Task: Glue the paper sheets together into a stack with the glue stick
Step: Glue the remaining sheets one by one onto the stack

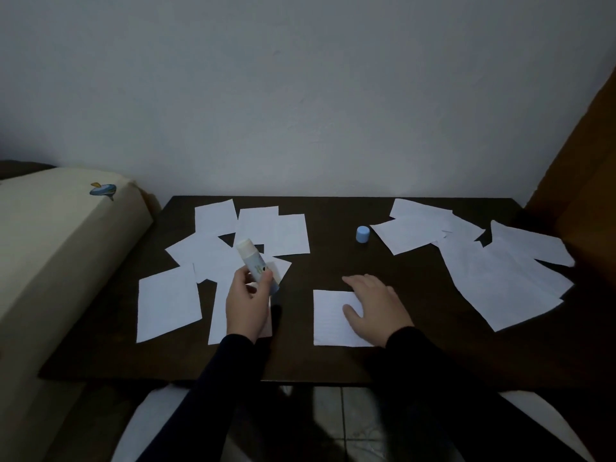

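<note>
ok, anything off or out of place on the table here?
Nothing damaged or spilled. The loose sheets lie scattered and overlapping, askew, left and right. The blue cap stands alone mid-table, off the glue stick held in the left hand. The right hand presses one sheet.

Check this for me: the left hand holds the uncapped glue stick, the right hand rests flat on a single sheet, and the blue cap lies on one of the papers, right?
Not quite. The head view shows the blue cap standing on the bare dark table, between the paper groups, touching no sheet. The rest holds: the left hand grips the uncapped glue stick, and the right hand rests flat on a single sheet.
</note>
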Available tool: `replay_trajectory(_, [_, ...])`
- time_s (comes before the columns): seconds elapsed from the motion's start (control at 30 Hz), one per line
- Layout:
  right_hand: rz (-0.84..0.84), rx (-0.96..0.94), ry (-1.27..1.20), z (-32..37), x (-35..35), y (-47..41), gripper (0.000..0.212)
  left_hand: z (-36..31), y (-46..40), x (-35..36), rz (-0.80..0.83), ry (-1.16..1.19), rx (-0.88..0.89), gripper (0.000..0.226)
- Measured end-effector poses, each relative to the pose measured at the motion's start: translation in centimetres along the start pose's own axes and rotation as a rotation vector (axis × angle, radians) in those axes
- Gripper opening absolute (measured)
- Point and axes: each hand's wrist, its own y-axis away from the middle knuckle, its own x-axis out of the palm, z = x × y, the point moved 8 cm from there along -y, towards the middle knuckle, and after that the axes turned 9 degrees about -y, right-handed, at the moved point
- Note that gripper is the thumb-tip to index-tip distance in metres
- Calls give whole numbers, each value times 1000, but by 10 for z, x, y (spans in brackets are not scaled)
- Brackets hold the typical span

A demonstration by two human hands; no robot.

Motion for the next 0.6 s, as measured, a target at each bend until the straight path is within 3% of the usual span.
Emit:
replay_trajectory(0.2, [-15, -57, -78, 58, 16, -34, 54, 22, -14, -36, -113, 58, -8, 47])
replay_trajectory(0.43, [-17, -158, 43, 114, 40, -79, 45, 45, -33, -56, -166, 128, -40, 43])
replay_trajectory(0.5, [-17, -112, 63, 112, 43, -90, 49, 50, -39, -59, -169, 157, -57, 42])
replay_trajectory(0.6, [113, -113, 77, 111, 62, -97, 69, 55, -46, -63, -177, 197, -79, 38])
